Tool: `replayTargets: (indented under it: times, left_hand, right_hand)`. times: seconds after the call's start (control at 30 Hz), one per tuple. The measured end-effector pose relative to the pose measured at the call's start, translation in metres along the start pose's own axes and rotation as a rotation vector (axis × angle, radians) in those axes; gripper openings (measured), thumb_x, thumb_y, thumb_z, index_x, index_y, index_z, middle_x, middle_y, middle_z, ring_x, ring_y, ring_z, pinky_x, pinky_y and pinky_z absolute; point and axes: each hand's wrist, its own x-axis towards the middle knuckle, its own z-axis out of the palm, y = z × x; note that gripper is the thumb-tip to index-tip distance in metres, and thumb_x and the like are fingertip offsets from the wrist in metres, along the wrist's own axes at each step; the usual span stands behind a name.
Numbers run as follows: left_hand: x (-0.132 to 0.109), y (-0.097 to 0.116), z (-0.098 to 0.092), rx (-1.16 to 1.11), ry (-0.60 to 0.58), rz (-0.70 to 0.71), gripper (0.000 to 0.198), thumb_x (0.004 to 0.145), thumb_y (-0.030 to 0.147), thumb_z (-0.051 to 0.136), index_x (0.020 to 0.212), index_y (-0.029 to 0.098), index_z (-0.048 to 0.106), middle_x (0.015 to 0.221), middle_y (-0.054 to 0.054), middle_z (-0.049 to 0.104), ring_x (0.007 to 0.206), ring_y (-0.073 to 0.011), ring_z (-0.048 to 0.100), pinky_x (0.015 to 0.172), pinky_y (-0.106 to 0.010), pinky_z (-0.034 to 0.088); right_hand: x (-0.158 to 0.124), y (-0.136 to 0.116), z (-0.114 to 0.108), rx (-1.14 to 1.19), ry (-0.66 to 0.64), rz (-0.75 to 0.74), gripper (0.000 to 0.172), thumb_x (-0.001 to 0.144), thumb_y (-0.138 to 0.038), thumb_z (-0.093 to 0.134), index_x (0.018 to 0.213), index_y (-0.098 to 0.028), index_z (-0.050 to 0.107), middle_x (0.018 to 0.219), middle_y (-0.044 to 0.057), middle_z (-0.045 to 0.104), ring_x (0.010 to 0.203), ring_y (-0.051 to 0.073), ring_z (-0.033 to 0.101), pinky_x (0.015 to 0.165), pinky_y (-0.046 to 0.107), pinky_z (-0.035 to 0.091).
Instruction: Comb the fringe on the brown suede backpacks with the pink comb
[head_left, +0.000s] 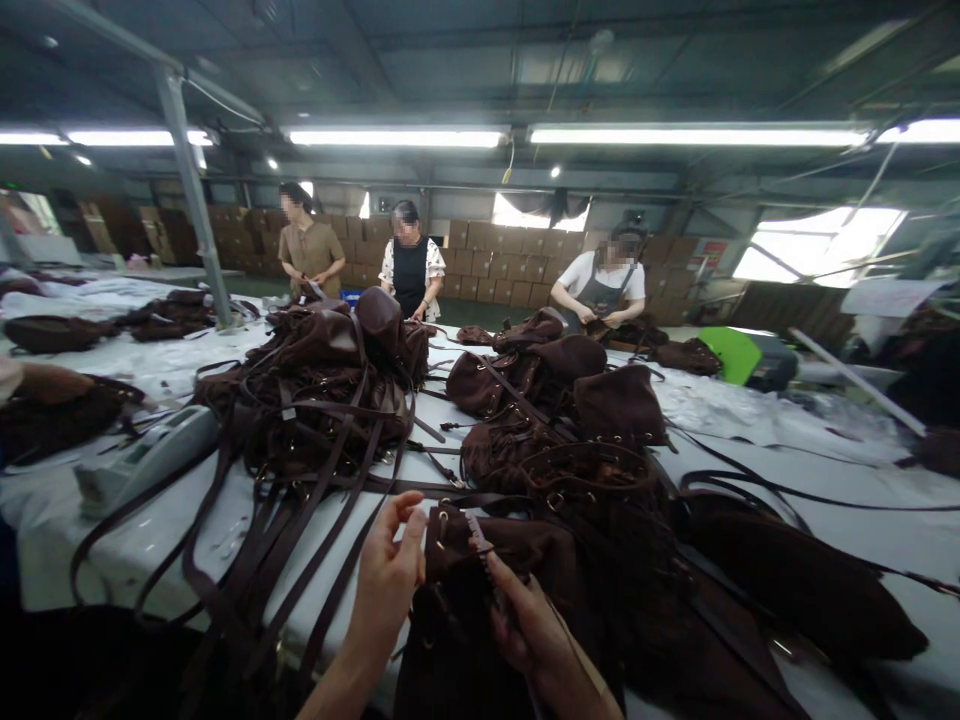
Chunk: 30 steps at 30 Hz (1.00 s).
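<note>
A dark brown bag (pixel 517 545) with metal eyelets lies right in front of me on the table. My left hand (pixel 390 560) is beside its upper left edge, fingers loosely curled and thumb apart, with nothing visible in it. Over the bag, my right hand (pixel 529 625) is closed around a narrow pale strip with a ridged edge (pixel 475 528); its exact kind is unclear. A thin dark cord crosses near the right fingertips. Just beyond stands another brown drawstring bag (pixel 589 470), its mouth facing up.
A heap of brown bags (pixel 322 370) with long straps covers the left of the white table (pixel 825 500). A grey tape dispenser (pixel 154 455) stands there, near another person's hand (pixel 52 383). Three people work across the table. A green object (pixel 727 355) is at the back right.
</note>
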Motion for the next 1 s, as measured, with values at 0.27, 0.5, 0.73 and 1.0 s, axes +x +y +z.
replayTargets:
  times: [0.27,0.5,0.73,1.0]
  left_hand:
    - [-0.032,-0.045,0.012,0.249,-0.234,0.208,0.072,0.081,0.011,0.048,0.149,0.022,0.027,0.145,-0.011,0.046,0.121,-0.0234,0.053,0.106,-0.041,0.040]
    - [0.006,-0.081,0.007,0.761,-0.334,0.455,0.045,0.087,0.006,0.037,0.128,0.019,0.052,0.132,-0.012,0.057,0.123,-0.0245,0.051,0.097,-0.041,0.041]
    - [0.047,-0.047,0.013,0.802,-0.362,0.367,0.038,0.081,0.001,0.041,0.107,0.022,0.060,0.116,-0.005,0.066,0.110,-0.0219,0.059,0.092,-0.035,0.040]
    - [0.000,-0.033,0.019,0.257,-0.351,0.207,0.043,0.085,0.020,0.050,0.128,0.019,0.055,0.124,-0.008,0.063,0.112,-0.0239,0.057,0.098,-0.035,0.043]
  right_hand:
    - [-0.007,-0.008,0.009,0.262,-0.137,0.082,0.057,0.072,-0.070,0.063,0.072,-0.013,0.065,0.031,-0.008,0.040,0.024,0.003,0.021,0.025,0.014,0.016]
    - [-0.042,-0.008,0.020,0.254,-0.007,0.015,0.058,0.075,-0.063,0.069,0.111,-0.018,0.063,0.041,-0.009,0.046,0.028,0.005,0.027,0.028,0.013,0.018]
    - [-0.034,-0.002,0.014,0.317,0.006,-0.003,0.072,0.078,-0.069,0.062,0.132,-0.022,0.052,0.042,-0.010,0.046,0.027,0.004,0.024,0.028,0.011,0.020]
    - [-0.018,-0.019,0.016,0.260,0.041,-0.106,0.075,0.078,-0.067,0.066,0.138,-0.024,0.050,0.047,-0.007,0.053,0.032,0.006,0.038,0.029,0.011,0.028]
